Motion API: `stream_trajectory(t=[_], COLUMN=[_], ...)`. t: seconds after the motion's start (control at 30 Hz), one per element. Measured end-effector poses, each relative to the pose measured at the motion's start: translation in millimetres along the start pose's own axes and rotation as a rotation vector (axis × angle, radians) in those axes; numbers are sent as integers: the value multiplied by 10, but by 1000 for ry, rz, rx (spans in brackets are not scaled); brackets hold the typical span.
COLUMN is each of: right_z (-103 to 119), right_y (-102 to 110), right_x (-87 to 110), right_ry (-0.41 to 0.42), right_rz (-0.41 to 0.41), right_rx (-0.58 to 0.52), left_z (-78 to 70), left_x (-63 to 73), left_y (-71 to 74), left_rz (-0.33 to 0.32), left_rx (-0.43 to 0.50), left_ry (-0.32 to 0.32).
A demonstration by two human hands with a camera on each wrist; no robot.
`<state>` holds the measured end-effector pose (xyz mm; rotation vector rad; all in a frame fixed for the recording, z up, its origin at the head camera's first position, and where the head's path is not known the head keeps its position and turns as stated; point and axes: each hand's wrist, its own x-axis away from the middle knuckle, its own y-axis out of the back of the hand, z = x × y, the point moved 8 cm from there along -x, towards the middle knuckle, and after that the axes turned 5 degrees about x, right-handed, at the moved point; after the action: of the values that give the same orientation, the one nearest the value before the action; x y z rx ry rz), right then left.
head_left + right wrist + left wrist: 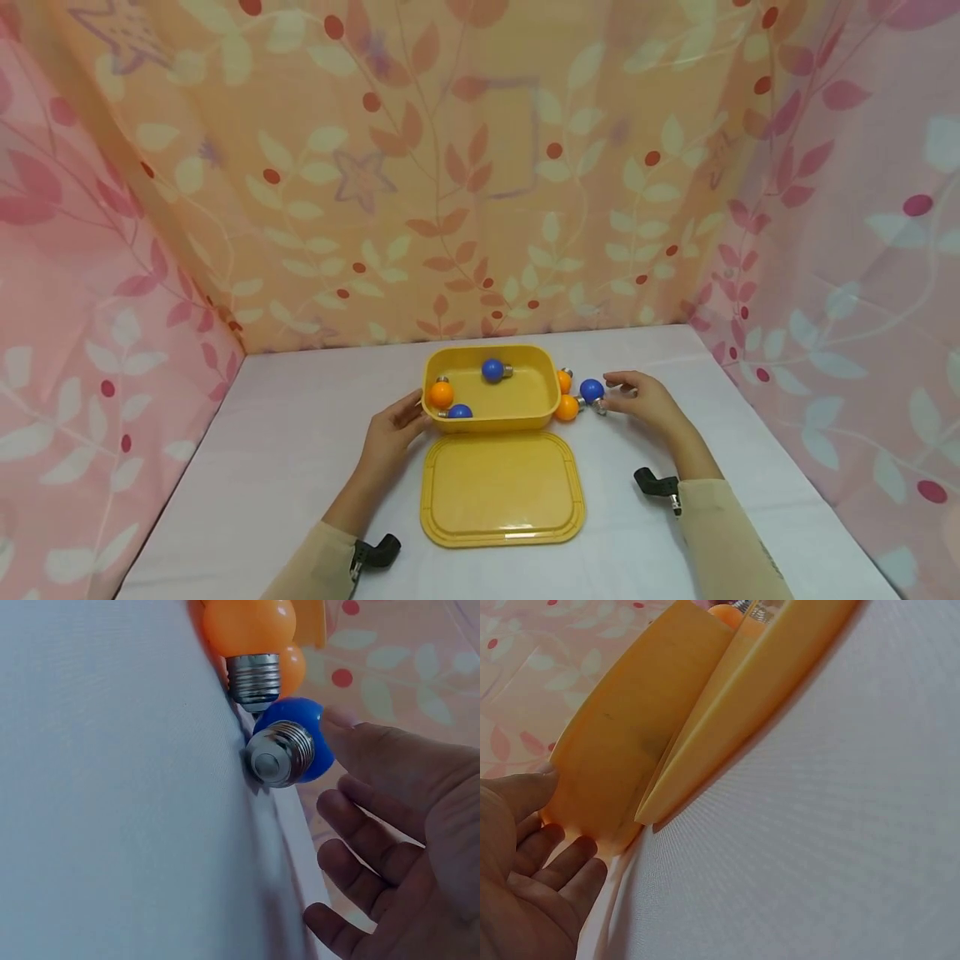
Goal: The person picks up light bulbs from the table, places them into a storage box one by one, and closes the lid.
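Tabletop (300, 433): relaxed left hand (392, 427) touching box (495, 424), nine-o'clock; empty, loose right hand (645, 402) flanking blue bulb (591, 389), three-o'clock; head view alone showing half-hidden boxed bulb (461, 412).

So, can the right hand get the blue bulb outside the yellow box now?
Likely yes: the right hand is close beside the blue bulb, with nothing visible between them; two orange bulbs lie on the bulb's other side.

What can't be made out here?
Head: bottom of the nearer boxed blue bulb, hidden by the front wall of the yellow box.
Left wrist: the box's inside, hidden by its wall.
Right wrist: front orange bulb, cut by the upper edge; rear orange bulb, partly behind it.
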<state>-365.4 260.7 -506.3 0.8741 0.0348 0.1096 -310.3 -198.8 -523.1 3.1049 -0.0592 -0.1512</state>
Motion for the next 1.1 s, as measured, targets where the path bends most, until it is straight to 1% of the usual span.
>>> stream_trajectory(t=[0.13,0.27,0.37,0.53,0.6,0.8,1.0,1.1], right_z=[-106,-135,-123,-86,-71,-68,-63,-45], right_y=[-59,-141,-177,-177,-170,-154,-145,-146], right_x=[-2,2,0,-21,-29,-34,-31,-27], right_ry=[-37,-42,-29,-16,-13,24,23,36], right_rz=[34,69,75,31,12,-35,-70,-82], right_rx=[-24,-32,-10,53,75,97,117,138], left_z=[1,7,4,-18,-17,-12,-10,6], left_x=[8,27,29,5,0,-7,2,-1], left_y=[-4,-4,-2,-11,-16,-9,-11,1], left_rz=[7,2,-1,17,25,22,32,12], left_rx=[1,-12,-19,12,23,18,5,3], left_ry=[-12,0,2,-21,-20,-5,-14,-10])
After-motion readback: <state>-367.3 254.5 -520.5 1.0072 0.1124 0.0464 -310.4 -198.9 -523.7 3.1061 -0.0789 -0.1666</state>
